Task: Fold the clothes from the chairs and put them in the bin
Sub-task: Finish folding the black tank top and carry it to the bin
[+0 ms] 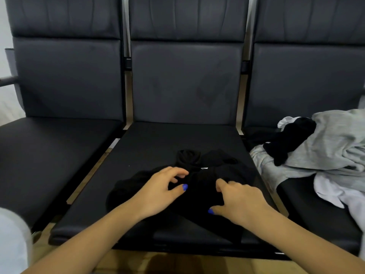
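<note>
A black garment lies crumpled on the seat of the middle black chair. My left hand hovers over the garment's left part with fingers loosely curled; whether it touches the cloth is unclear. My right hand rests on the garment's right part, its fingertips bent into the fabric. On the right chair lies a heap: a grey garment, a black piece on top of it, and a white garment in front. No bin is in view.
The left chair stands beside the middle one, with narrow gaps between the seats. A pale grey object shows at the bottom left corner. Tan floor runs below the seats' front edges.
</note>
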A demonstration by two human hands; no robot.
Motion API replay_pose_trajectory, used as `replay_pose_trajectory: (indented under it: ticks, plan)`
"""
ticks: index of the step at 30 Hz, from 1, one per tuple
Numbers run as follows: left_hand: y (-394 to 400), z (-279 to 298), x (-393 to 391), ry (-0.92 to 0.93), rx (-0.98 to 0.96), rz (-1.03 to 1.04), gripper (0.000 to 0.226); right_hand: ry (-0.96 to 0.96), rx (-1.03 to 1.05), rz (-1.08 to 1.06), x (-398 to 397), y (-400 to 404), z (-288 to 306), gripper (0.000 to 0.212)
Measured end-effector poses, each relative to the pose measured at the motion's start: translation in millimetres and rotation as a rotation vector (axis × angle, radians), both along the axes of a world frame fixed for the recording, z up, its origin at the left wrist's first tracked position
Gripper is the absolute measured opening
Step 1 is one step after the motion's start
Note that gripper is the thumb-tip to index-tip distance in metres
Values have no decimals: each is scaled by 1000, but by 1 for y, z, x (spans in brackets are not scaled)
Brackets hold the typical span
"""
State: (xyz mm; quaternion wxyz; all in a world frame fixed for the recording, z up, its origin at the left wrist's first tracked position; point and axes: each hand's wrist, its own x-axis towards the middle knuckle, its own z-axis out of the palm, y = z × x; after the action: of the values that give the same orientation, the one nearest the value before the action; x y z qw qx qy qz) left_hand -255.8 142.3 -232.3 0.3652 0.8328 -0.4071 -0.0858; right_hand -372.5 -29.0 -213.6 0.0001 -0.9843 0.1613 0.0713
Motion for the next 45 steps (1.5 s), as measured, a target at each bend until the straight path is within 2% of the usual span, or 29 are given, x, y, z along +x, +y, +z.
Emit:
replay_pose_trajectory:
  ticks: [4, 7, 10, 13, 15, 18, 19, 22, 23, 25, 27, 29, 32, 33, 38, 42, 45]
  plan:
    - [-12, -7, -2, -124, 141, -84, 36, -222, 163, 52, 2, -12, -5, 21]
    - [-16, -10, -5, -214, 213, -131, 34, -206, 476, 39, 3, -23, -15, 31]
    - [-16, -11, -5, -172, 221, -196, 32, -307, 729, -71, 7, -31, -21, 42]
    - [-17, -10, -4, -142, 253, -222, 30, -367, 982, -171, 10, -36, -18, 27]
    - [-18, -8, -3, -108, 239, -223, 24, -375, 1114, -177, 9, -36, -14, 13]
    - [-21, -6, -5, -67, 210, -220, 14, -431, 1282, -139, 5, -37, -6, 6]
    - [-22, -6, -7, -31, 157, -197, 12, -441, 1364, -123, 4, -38, -3, 12]
    - [-29, -3, -7, 30, -78, -44, 14, -434, 1703, -91, 0, -39, 4, 46]
    - [-32, -2, -6, 33, -162, -1, 17, -427, 1775, -70, -1, -38, 7, 50]
    - [-34, 3, -7, -13, -264, -26, 33, -400, 1817, -34, -4, -35, 15, 35]
    - [-36, 7, -11, -75, -249, -176, 50, -377, 1820, -13, -8, -30, 23, 12]
    - [-39, 8, -16, -17, -199, -295, 47, -359, 1785, 15, -12, -30, 26, 14]
    - [-45, 8, -20, 49, -171, -306, 18, -427, 1658, -5, -14, -32, 26, 20]
    - [-46, 7, -20, 40, -184, -298, 15, -462, 1637, -28, -15, -34, 27, 23]
    - [-47, 6, -20, -11, -299, -279, 20, -532, 1671, -48, -21, -38, 35, 23]
    - [-39, 15, -23, -102, -366, -211, 43, -627, 1753, -100, -19, -40, 39, 15]
    - [-33, 26, -23, -190, -386, -127, 35, -744, 1813, -194, -17, -47, 40, 16]
